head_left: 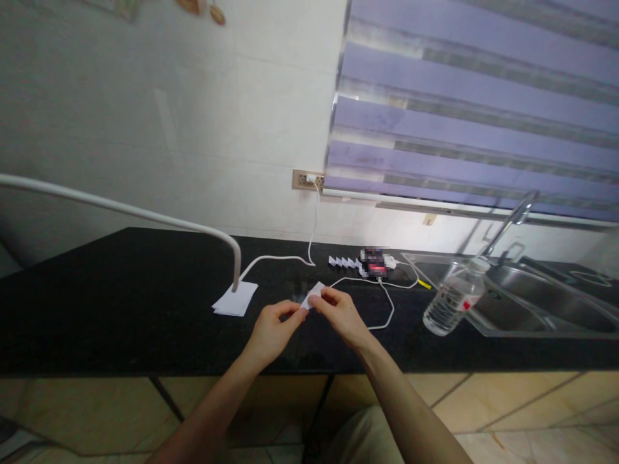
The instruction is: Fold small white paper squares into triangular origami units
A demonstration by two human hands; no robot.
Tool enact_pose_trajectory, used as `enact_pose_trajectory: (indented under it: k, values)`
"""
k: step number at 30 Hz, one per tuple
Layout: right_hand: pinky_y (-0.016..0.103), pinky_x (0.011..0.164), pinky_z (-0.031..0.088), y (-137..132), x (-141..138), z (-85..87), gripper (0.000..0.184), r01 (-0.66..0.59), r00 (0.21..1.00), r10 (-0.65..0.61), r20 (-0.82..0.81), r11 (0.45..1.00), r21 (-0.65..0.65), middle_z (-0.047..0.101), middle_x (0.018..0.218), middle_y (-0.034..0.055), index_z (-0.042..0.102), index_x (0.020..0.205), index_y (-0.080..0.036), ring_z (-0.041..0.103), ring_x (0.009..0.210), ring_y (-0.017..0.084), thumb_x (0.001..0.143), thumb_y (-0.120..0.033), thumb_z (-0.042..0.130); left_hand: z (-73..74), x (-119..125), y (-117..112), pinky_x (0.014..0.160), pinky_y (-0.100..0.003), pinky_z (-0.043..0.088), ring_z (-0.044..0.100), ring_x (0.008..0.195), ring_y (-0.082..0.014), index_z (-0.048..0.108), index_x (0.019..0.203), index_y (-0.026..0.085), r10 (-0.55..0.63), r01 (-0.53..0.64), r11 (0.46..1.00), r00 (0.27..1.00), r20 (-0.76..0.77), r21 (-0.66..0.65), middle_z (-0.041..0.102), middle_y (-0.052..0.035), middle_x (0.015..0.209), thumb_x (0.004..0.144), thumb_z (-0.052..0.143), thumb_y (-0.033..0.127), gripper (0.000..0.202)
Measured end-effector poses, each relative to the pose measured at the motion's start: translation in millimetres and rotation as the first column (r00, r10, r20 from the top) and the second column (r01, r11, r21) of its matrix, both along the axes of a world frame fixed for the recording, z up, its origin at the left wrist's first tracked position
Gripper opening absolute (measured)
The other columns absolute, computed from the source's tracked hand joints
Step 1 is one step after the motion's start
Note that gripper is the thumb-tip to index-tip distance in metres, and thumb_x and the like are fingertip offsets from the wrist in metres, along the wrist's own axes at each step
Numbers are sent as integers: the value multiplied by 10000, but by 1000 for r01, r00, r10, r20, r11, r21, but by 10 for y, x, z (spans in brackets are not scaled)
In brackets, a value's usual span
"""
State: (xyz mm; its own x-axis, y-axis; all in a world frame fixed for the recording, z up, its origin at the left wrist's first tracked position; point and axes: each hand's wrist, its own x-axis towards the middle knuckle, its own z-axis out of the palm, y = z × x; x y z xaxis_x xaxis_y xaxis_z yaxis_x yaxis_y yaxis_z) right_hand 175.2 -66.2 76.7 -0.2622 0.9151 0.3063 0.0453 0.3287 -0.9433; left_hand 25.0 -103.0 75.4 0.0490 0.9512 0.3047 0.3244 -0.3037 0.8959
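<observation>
Both my hands pinch one small folded piece of white paper above the black counter. My left hand grips its lower left end between thumb and fingers. On its right side, my right hand holds it with the thumb pressed on top. To the left lies a small stack of white paper sheets, slightly fanned, partly covered by a white cable. Farther back, a row of several small folded white papers stands on the counter.
A dark device, partly pixelated, lies behind my right hand with white cables attached. A clear water bottle stands left of the steel sink. A thick white cable crosses the left side. A wall outlet holds a plug.
</observation>
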Motion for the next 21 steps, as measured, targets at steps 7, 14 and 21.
enact_pose_trajectory:
  k: [7, 14, 21]
  values:
    - [211, 553, 355, -38, -9, -24, 247, -43, 998, 43, 43, 999, 0, 540, 610, -24, 610, 671, -142, 459, 575, 101, 724, -382, 585, -8, -12, 22, 686, -252, 443, 598, 718, -161, 670, 729, 177, 45, -46, 997, 999, 5, 67, 677, -15, 734, 747, 523, 338, 219]
    - [202, 497, 296, -40, -61, -64, 278, -23, 997, 22, 69, 1000, 14, 472, 533, -47, 568, 574, -145, 395, 513, 80, 738, -370, 569, 30, -66, 5, 648, -236, 421, 570, 667, -136, 633, 639, 160, 23, -6, 981, 996, -86, 192, 627, -17, 677, 757, 512, 267, 200]
    - [216, 548, 358, -24, -23, -3, 243, -10, 998, 8, 67, 999, 34, 557, 611, -18, 624, 679, -152, 475, 568, 106, 742, -376, 555, 26, -79, -25, 668, -243, 418, 569, 677, -141, 643, 627, 171, -8, 17, 995, 996, -90, 103, 627, -10, 676, 743, 513, 280, 205]
